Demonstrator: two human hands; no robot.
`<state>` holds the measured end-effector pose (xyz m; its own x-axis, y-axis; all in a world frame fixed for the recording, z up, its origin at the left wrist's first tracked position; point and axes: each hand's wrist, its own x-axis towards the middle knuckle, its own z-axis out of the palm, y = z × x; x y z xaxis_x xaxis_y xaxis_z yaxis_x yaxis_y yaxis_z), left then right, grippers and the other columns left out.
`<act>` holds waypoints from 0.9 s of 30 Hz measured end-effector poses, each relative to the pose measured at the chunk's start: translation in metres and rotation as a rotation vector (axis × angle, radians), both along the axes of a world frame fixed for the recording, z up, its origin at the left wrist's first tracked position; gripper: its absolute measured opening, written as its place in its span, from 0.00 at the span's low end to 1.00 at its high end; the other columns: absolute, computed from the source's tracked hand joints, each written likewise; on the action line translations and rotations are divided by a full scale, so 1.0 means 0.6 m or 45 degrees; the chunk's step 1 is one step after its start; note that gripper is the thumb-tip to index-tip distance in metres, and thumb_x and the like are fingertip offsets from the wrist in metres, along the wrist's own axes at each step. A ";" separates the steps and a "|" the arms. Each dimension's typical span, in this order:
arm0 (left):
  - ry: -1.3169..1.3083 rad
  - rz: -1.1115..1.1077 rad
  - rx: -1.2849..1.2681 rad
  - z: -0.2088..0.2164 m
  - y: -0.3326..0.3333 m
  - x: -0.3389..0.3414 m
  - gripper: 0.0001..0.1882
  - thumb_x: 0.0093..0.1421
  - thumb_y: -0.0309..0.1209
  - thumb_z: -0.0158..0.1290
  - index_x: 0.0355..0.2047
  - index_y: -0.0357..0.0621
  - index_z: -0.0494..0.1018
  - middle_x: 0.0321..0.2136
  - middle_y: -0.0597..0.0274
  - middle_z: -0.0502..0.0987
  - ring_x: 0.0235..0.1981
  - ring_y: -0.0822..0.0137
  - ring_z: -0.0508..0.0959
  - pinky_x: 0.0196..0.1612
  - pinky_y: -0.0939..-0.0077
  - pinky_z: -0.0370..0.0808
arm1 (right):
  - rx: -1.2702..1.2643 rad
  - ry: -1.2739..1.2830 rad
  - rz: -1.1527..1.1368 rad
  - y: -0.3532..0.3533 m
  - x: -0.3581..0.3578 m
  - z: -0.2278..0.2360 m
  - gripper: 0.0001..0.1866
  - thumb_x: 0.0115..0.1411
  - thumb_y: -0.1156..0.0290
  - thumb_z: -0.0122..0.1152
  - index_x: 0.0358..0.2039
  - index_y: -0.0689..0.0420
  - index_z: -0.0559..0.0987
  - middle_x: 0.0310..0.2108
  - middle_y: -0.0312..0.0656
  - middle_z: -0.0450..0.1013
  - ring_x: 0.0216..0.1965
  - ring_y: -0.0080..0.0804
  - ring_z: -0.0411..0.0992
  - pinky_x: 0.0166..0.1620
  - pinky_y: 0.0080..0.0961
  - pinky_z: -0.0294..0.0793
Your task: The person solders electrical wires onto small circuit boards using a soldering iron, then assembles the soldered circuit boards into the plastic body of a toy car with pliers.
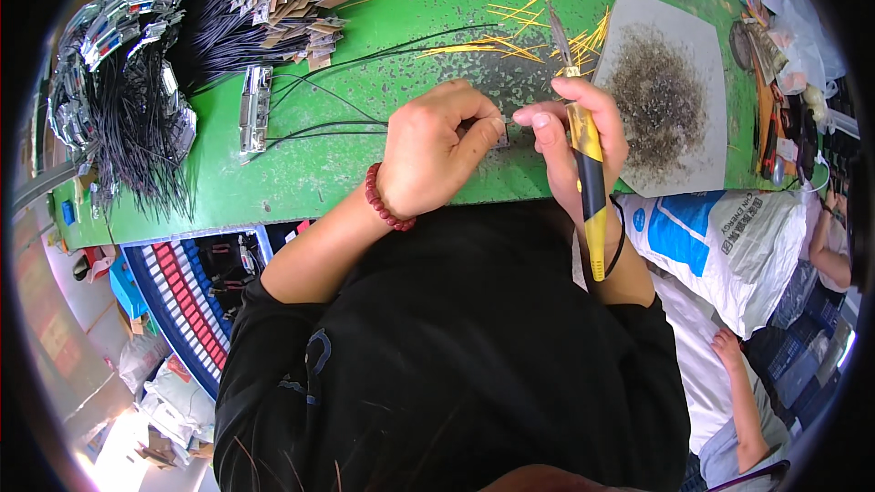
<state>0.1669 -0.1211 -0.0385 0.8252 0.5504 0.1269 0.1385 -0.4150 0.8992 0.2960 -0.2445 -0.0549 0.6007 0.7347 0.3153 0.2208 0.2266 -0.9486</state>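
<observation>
Step in hand: fine work on the end of a thin black wire (321,130), held just above the green bench top (410,0); by my reading, trimming or stripping its tip.
Left hand (433,150): fingers curled tight, pinching a small pale part at the wire's end; red bead bracelet (383,200) on the wrist.
Right hand (576,132): wrapped round a yellow-and-black craft knife (588,169), blade up and away from the body; thumb and forefinger also nip the same small part.
Wire location: runs left from the pinch across the bench to a silver clip (256,109).
Nearby: loose yellow wire offcuts (519,32); grey tray of dark scrap bits (661,96) just right of the knife; bundles of black leads with metal clips (128,82) far left.
Next move calls for: steady pinch, small controlled blade motion, blade kept off the fingertips.
Uncertain: the pinched part is too small to identify.
</observation>
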 end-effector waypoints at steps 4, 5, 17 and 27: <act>-0.033 -0.044 0.035 -0.002 -0.002 0.001 0.03 0.55 0.26 0.57 0.26 0.41 0.76 0.23 0.57 0.75 0.26 0.56 0.76 0.30 0.67 0.73 | 0.010 -0.024 0.002 -0.004 0.001 0.000 0.16 0.59 0.80 0.61 0.48 0.63 0.72 0.29 0.40 0.77 0.31 0.22 0.77 0.35 0.17 0.75; -0.032 -0.046 0.035 -0.001 -0.002 0.001 0.03 0.55 0.26 0.57 0.26 0.41 0.76 0.23 0.57 0.75 0.26 0.56 0.76 0.30 0.67 0.73 | 0.017 -0.061 0.012 -0.002 0.004 -0.001 0.16 0.59 0.80 0.61 0.48 0.63 0.72 0.29 0.40 0.77 0.31 0.22 0.77 0.35 0.17 0.75; 0.002 -0.077 0.104 0.001 -0.002 -0.001 0.04 0.55 0.28 0.57 0.25 0.41 0.76 0.23 0.58 0.75 0.26 0.56 0.77 0.29 0.66 0.73 | -0.147 0.011 0.025 -0.018 0.004 -0.001 0.21 0.57 0.80 0.63 0.51 0.59 0.69 0.31 0.42 0.78 0.30 0.17 0.73 0.32 0.12 0.70; 0.024 0.015 0.233 -0.007 -0.018 0.001 0.03 0.51 0.24 0.59 0.25 0.40 0.75 0.25 0.58 0.75 0.28 0.57 0.77 0.31 0.68 0.74 | -0.281 -0.065 -0.101 -0.033 0.000 -0.006 0.18 0.59 0.79 0.61 0.50 0.59 0.71 0.28 0.40 0.78 0.25 0.17 0.70 0.30 0.15 0.70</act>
